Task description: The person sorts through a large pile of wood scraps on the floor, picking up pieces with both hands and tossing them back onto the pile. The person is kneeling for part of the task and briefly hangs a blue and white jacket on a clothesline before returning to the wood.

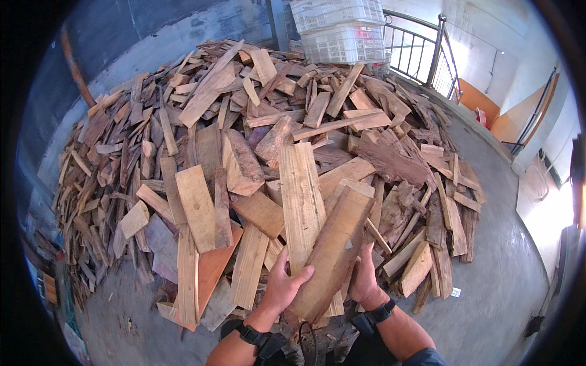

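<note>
A thick split log (339, 251) with rough bark along its edges slants up and away in front of me, held between both hands. My left hand (286, 286) is on its lower left side, with the thumb lying over the near face. My right hand (365, 279) supports the opposite side, its fingers partly hidden by the wood. Just behind this log, a long pale split board (300, 196) leans on the heap of firewood (293, 119). Left of my hands, another pale piece of wood (196, 201) rests on the heap beside an orange-brown board (224, 256).
White plastic crates (341, 43) are stacked behind the heap, beside a metal railing (428, 59). A dark painted wall (137, 36) stands at the back left. Grey concrete floor (494, 256) runs along the right, with a small white card (456, 292) on it.
</note>
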